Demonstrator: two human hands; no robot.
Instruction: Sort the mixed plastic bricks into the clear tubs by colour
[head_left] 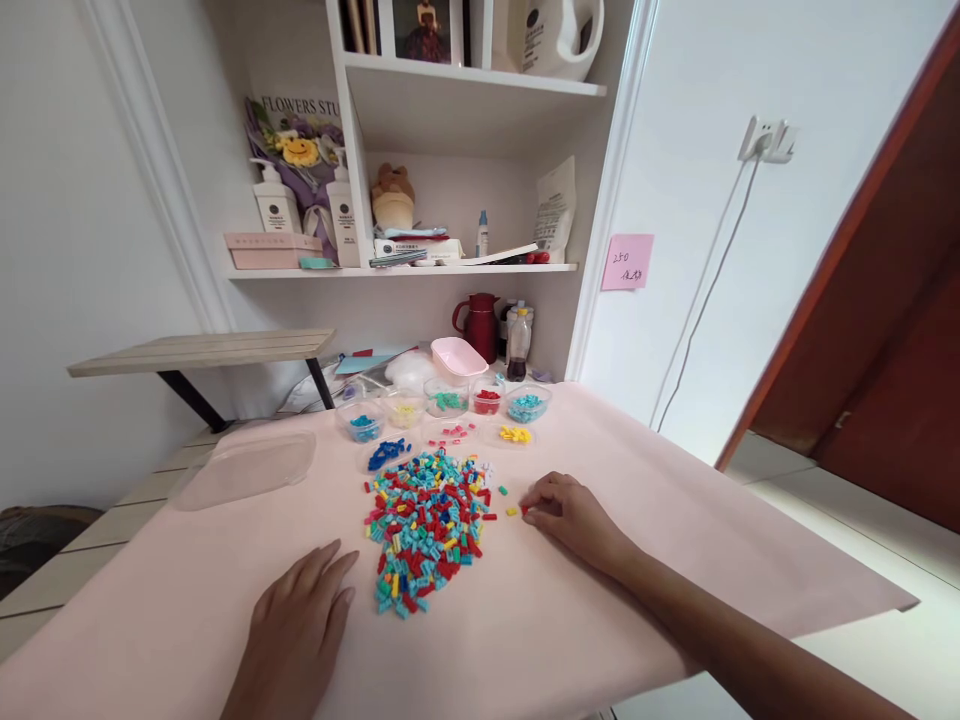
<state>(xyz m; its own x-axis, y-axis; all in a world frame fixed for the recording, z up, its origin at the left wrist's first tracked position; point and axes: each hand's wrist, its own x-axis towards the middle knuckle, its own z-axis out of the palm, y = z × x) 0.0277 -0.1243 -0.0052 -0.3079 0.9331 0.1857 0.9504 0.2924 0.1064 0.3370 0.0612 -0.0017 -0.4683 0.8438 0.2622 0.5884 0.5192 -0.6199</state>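
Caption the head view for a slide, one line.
Right hand pinches a red brick beside a mixed brick pile; left hand rests flat on the pink table cover.

"FLOWERS STU" stands on the bouquet wrapping [300,108]; "250" on the pink sticky note [627,262].

Single head-worn cam, no second view, so no overlap to report. It looks forward and down from just above the pink table [600,620], close enough that both forearms enter from the bottom edge, and faces the white shelf unit [465,180] against the far wall. Wide lens: the brick pile [427,530] sits centre frame, the door [885,330] leans in at right.
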